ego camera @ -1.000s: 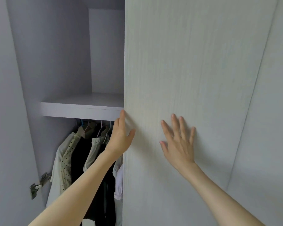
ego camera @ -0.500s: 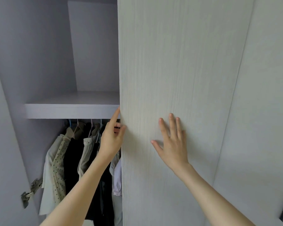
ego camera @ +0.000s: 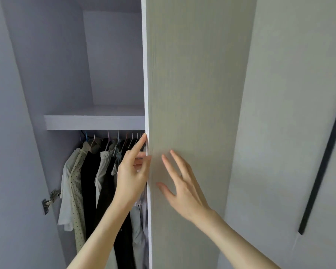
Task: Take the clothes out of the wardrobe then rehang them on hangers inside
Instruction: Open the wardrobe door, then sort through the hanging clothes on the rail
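The left hand (ego camera: 132,177) pinched the pale wood-grain wardrobe door's (ego camera: 192,94) edge to swing it wider, while the right hand (ego camera: 184,189) hovered spread, steadying.

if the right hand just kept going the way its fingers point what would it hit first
Most likely the wardrobe door: the right hand has straight fingers aimed up and forward, close to the panel's face. Whether the fingertips already touch it is unclear.

Left hand (ego camera: 132,175) raised, forefinger up — right hand (ego camera: 184,183) splayed flat
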{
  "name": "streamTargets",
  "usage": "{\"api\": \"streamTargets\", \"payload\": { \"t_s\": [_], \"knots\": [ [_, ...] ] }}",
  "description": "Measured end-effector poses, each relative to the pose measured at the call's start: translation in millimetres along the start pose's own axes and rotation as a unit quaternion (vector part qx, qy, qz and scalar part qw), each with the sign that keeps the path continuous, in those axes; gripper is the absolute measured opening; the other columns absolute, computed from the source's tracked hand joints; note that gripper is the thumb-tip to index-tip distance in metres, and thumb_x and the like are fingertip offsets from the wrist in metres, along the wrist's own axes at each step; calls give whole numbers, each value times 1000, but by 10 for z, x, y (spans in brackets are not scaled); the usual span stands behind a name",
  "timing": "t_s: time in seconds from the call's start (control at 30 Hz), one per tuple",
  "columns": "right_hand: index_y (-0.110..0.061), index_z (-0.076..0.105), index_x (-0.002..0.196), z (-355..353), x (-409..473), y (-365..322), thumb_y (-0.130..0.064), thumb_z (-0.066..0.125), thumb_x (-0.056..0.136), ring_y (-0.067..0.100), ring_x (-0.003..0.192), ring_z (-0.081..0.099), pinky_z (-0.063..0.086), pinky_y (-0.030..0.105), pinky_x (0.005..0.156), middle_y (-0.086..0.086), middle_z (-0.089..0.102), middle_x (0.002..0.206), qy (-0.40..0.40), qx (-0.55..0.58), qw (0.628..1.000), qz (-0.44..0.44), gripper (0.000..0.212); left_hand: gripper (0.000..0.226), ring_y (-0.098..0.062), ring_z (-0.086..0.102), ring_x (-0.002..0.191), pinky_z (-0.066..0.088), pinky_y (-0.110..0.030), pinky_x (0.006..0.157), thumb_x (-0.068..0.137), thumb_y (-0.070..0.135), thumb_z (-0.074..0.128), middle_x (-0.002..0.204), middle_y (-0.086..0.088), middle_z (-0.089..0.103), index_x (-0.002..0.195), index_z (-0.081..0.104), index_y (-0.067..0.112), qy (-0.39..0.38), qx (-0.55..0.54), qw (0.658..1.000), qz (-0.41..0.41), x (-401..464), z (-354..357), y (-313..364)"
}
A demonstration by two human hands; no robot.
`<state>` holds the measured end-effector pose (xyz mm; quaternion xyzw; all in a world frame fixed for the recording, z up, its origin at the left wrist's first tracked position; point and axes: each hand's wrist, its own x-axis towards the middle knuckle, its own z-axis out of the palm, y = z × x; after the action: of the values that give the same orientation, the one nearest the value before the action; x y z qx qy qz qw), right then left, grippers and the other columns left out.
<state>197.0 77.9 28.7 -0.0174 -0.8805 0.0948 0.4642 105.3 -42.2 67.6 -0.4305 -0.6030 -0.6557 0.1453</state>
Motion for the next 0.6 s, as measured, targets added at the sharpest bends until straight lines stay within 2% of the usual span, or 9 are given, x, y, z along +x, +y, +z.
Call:
{"api": "streamTargets", "payload": {
  "t_s": [0.1, 0.2, 0.27, 0.33, 0.4, 0.47, 0.53, 0.6],
  "knots": [
    [-26, 25, 146, -162, -198, -80, -45, 45, 89, 13, 140, 17, 16, 15, 111, 0, 16, 154, 5, 47, 998, 28, 63, 44, -11, 59, 76, 49, -20, 80, 89, 15, 56, 87, -4, 60, 128, 50, 33, -5, -28, 1000, 2, -206, 103, 250],
    [-30, 25, 145, -439, -397, -85, -45, 46, 88, 8, 140, 17, 11, 2, 105, -4, 16, 154, -4, 84, 996, 42, 63, 42, -4, 58, 73, 49, -16, 76, 91, 6, 55, 83, 5, 58, 124, 51, 31, -11, -30, 999, 14, -390, 231, 480],
    [-34, 24, 144, -630, -499, -83, -45, 47, 88, 5, 140, 19, 14, 3, 105, -5, 19, 154, -9, 101, 994, 46, 62, 39, -6, 61, 78, 49, -15, 75, 92, 10, 54, 86, 2, 61, 123, 51, 32, -19, -34, 999, 25, -480, 294, 588],
    [-34, 26, 144, -819, -582, -74, -42, 49, 88, 4, 139, 24, 19, 8, 108, -4, 26, 151, 9, 120, 991, 51, 60, 38, -13, 64, 80, 52, -20, 74, 92, 10, 49, 90, -7, 65, 123, 51, 32, -49, -61, 996, 34, -560, 366, 693],
    [-29, 30, 143, -996, -663, -57, -37, 51, 90, 7, 136, 32, 29, 21, 110, -1, 35, 147, 48, 147, 986, 56, 58, 42, -20, 64, 81, 55, -27, 74, 93, 6, 43, 95, -15, 63, 123, 52, 33, -100, -105, 988, 46, -640, 471, 813],
    [-25, 33, 141, -1183, -763, -21, -33, 53, 91, 12, 132, 39, 41, 37, 104, 0, 41, 142, 87, 175, 979, 66, 54, 49, -19, 63, 85, 55, -32, 77, 92, 7, 39, 99, -7, 62, 125, 53, 41, -142, -107, 982, 67, -704, 612, 923],
    [-23, 38, 138, -1391, -883, 19, -24, 54, 89, 13, 128, 45, 48, 34, 96, -7, 44, 139, 119, 199, 970, 75, 51, 54, -17, 60, 94, 52, -32, 85, 91, 5, 38, 103, 3, 60, 130, 49, 40, -186, -91, 974, 95, -748, 786, 1015],
    [-23, 43, 137, -1623, -1011, 77, -18, 53, 88, 7, 122, 48, 48, 20, 90, -22, 45, 135, 135, 209, 964, 89, 50, 55, -11, 54, 105, 46, -26, 92, 91, 3, 37, 113, 1, 56, 137, 40, 33, -232, -64, 962, 129, -799, 1011, 1126]
  ]
}}
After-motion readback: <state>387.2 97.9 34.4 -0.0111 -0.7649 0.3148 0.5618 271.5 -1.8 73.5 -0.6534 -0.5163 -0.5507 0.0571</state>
